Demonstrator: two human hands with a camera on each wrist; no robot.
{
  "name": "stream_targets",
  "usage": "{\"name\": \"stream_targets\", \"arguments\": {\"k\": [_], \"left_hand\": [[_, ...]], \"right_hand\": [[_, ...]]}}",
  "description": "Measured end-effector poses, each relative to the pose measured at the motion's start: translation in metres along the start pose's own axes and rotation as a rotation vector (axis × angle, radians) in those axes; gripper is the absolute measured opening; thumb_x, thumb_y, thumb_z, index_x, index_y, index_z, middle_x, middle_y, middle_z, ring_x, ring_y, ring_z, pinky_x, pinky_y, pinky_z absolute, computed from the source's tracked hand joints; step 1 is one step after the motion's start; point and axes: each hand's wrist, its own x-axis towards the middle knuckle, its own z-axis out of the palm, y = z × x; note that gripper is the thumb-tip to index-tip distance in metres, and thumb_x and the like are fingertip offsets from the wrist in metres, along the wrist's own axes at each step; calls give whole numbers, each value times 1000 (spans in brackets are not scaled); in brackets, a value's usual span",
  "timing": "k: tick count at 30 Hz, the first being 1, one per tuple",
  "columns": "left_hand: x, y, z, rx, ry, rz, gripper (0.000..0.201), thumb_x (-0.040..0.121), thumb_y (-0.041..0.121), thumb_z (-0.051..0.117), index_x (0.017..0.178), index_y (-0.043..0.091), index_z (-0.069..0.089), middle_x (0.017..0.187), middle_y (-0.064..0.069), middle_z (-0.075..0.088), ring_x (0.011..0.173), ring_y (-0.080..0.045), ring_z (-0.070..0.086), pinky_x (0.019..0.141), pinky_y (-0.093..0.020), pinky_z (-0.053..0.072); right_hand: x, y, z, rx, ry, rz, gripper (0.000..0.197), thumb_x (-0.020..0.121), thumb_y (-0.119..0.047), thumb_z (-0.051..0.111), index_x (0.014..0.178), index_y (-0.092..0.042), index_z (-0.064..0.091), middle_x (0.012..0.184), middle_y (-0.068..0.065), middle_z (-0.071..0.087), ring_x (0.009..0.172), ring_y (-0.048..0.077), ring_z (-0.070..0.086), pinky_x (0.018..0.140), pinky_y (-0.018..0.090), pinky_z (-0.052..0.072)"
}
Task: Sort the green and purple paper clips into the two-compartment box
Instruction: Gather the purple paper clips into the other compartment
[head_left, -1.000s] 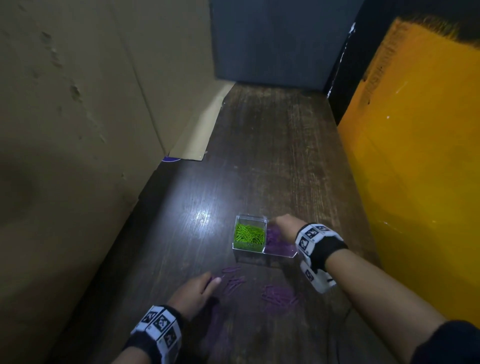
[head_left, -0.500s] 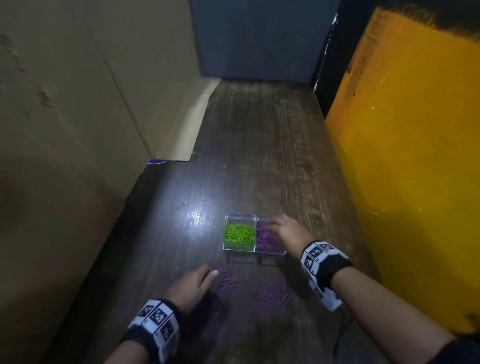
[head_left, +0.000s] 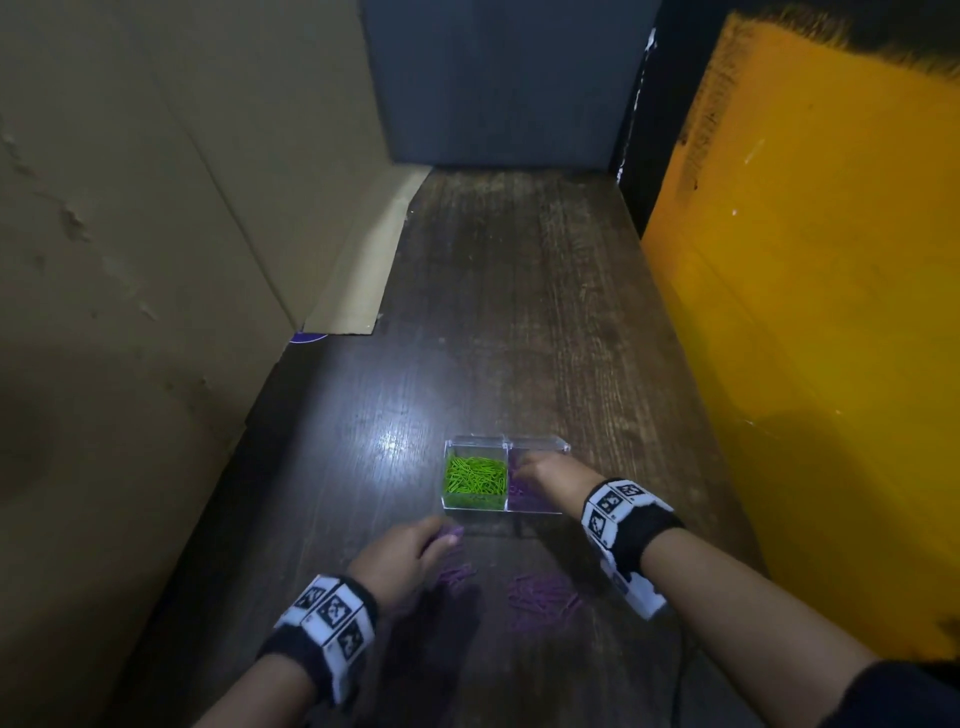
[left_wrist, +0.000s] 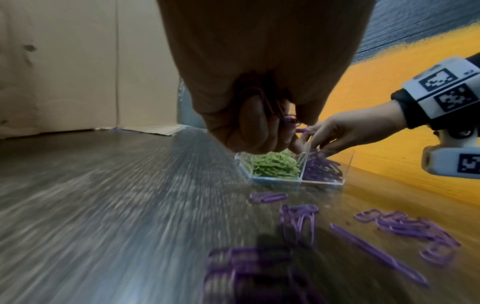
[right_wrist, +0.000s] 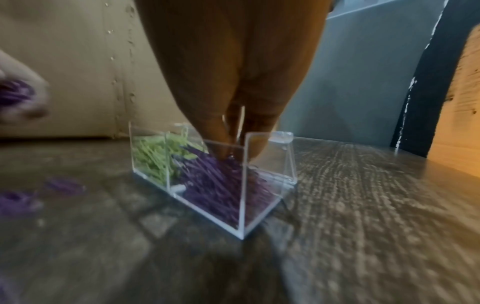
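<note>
A clear two-compartment box stands on the dark wooden table. Green paper clips fill its left compartment and purple paper clips lie in its right one. My right hand reaches down into the purple compartment, its fingertips bunched on the purple pile; a purple clip shows at its thumb tip. My left hand hovers just in front of the box, fingers curled round a small bunch of purple clips. Loose purple clips lie between my wrists.
A cardboard wall runs along the table's left side and a yellow panel along the right. A grey panel closes the far end. More loose purple clips lie under my left hand.
My right hand moved from the box's far right edge down into the purple compartment. My left hand closed on purple clips from the table and rose toward the box.
</note>
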Motion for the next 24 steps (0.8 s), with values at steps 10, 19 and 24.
{"name": "stream_targets", "arguments": {"k": [10, 19, 24], "left_hand": [[77, 74, -43, -99, 166, 17, 29, 98, 36, 35, 106, 15, 52, 97, -7, 62, 88, -23, 57, 79, -33, 44], [121, 99, -28, 5, 40, 46, 38, 99, 41, 26, 109, 11, 47, 98, -13, 61, 89, -27, 58, 81, -38, 44], [130, 110, -3, -148, 9, 206, 25, 100, 24, 34, 109, 3, 43, 100, -6, 42, 90, -13, 40, 80, -25, 32]], "right_hand": [[-15, 8, 11, -87, 112, -53, 35, 94, -24, 38, 118, -13, 60, 125, 6, 59, 113, 30, 50, 100, 42, 40], [-24, 12, 5, -196, 247, -59, 49, 83, -44, 27, 99, -20, 68, 103, -3, 68, 102, 22, 60, 85, 31, 48], [-63, 35, 26, -77, 504, 30, 23, 72, -31, 42, 82, -28, 62, 84, -13, 63, 83, 7, 43, 63, 24, 51]]}}
